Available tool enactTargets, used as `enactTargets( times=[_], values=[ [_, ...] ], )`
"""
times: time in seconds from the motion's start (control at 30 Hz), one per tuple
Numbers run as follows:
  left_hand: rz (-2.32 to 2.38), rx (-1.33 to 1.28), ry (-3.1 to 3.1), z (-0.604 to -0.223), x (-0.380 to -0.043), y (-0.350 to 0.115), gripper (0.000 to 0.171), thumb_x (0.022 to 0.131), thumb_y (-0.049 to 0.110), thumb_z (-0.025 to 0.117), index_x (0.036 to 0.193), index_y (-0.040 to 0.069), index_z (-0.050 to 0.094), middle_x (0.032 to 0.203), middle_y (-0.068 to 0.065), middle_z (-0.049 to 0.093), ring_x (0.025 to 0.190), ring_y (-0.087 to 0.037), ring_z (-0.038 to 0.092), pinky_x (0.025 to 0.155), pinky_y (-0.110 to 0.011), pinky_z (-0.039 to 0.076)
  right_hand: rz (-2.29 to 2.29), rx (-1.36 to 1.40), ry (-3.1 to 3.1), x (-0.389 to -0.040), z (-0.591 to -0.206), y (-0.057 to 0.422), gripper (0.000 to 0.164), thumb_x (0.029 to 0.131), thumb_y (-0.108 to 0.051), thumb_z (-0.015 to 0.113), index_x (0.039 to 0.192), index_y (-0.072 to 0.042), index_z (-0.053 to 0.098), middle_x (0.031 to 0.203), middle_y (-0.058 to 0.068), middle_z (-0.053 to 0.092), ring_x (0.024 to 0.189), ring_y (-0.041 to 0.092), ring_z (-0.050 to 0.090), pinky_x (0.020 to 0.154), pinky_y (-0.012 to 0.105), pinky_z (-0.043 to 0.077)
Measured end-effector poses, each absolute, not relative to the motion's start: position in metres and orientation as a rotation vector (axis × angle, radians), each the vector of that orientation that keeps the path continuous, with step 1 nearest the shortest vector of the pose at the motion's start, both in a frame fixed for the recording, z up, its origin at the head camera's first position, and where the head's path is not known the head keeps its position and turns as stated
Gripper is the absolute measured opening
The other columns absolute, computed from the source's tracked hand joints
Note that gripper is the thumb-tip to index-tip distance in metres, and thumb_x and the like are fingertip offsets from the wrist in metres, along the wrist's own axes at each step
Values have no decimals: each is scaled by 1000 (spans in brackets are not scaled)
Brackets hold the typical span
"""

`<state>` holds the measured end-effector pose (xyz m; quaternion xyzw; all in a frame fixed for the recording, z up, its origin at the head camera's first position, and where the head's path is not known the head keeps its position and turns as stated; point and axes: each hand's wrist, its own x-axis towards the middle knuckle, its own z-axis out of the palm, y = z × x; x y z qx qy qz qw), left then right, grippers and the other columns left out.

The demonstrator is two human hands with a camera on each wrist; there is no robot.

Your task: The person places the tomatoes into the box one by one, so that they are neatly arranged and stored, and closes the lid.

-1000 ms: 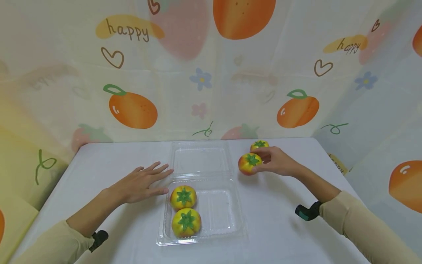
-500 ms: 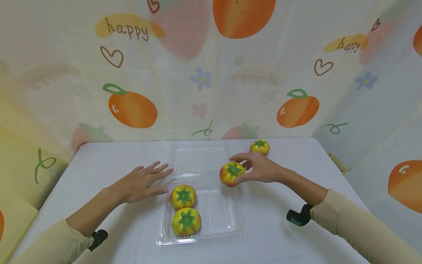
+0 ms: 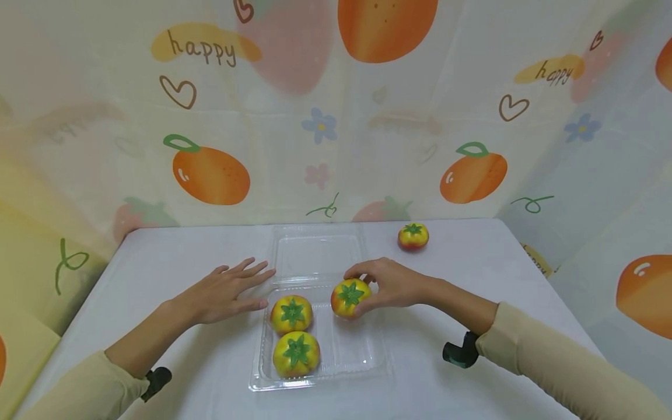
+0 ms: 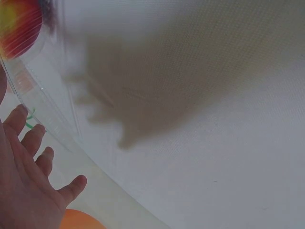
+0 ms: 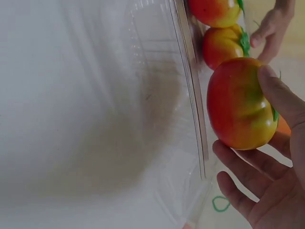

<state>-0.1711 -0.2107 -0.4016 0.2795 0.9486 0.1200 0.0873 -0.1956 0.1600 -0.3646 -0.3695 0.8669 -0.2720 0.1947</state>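
Note:
My right hand [image 3: 396, 284] grips a yellow-red tomato [image 3: 349, 300] with a green star-shaped top, thumb on the near side and fingers behind. It hangs over the right half of a clear plastic clamshell box [image 3: 362, 364]; the right wrist view shows the held tomato [image 5: 240, 102] above the box rim. Two similar tomatoes, a far one [image 3: 291, 314] and a near one [image 3: 296, 354], sit in a row in the box's left half. Fingers spread, my left hand [image 3: 220, 293] is by the box's left edge and holds nothing.
Another tomato [image 3: 413, 236] stands on the white tablecloth [image 3: 462, 251] at the back right. The box's clear lid [image 3: 319, 252] lies folded open toward the back. A fruit-printed cloth [image 3: 362, 146] hangs behind the table.
My right hand has carried the tomato leftward and nearer, from beside the back-right tomato to over the box. The left hand has stayed in place.

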Motion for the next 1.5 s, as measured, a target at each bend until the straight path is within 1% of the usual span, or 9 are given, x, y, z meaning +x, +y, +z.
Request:
enactTargets(
  times=[0.23,0.37,0.5,0.6,0.77,1.0,1.33,1.5],
  values=[
    [351,834,2827,-403,-170,-211,73,95,64,48,153,21,41,159,-9,35,148,-41,23,109,-71,25,-621,-1087,2458,-188,-371,149,58,80,-43,82,128,-16,63,120,-9,66,107,9,59,94,33,53],
    [351,836,2829,-403,-170,-211,73,95,64,48,153,21,41,159,-10,35,148,-41,23,109,-71,25,-501,-1112,2509,-185,-376,145,58,78,-49,82,124,-18,65,113,-11,67,102,7,59,93,28,52],
    [355,831,2827,-403,-170,-211,73,95,64,49,154,21,40,159,-9,35,148,-41,23,109,-71,24,-396,-1155,2552,-183,-381,142,60,77,-54,81,122,-17,65,110,-10,68,98,7,60,91,30,52],
    [359,831,2822,-403,-170,-211,73,95,64,49,154,22,40,159,-9,35,148,-40,23,109,-71,24,-337,-1196,2584,-181,-384,141,60,79,-53,80,123,-15,66,110,-8,70,95,7,61,89,31,52],
    [361,835,2826,-403,-170,-212,73,95,64,48,154,21,40,159,-9,35,148,-41,23,109,-71,24,-227,-1278,2651,-179,-385,139,54,84,-51,75,121,-13,66,108,-2,72,87,9,62,82,29,52],
    [361,836,2827,-404,-172,-212,73,95,64,48,154,21,40,159,-10,35,148,-41,23,108,-71,25,-94,-1304,2737,-177,-387,142,56,86,-60,68,116,-14,68,108,-1,72,91,14,64,81,31,52],
    [361,841,2830,-404,-172,-211,73,95,64,49,154,20,40,159,-10,35,148,-41,23,108,-71,25,-97,-1334,2733,-177,-386,146,54,85,-61,69,107,-12,71,102,0,72,89,14,64,83,31,54],
    [362,841,2832,-404,-172,-211,73,95,64,48,154,21,40,159,-9,35,148,-40,23,108,-71,25,-158,-1281,2707,-177,-383,148,60,84,-62,70,113,-10,72,107,2,72,97,16,66,88,34,55]
  ],
)
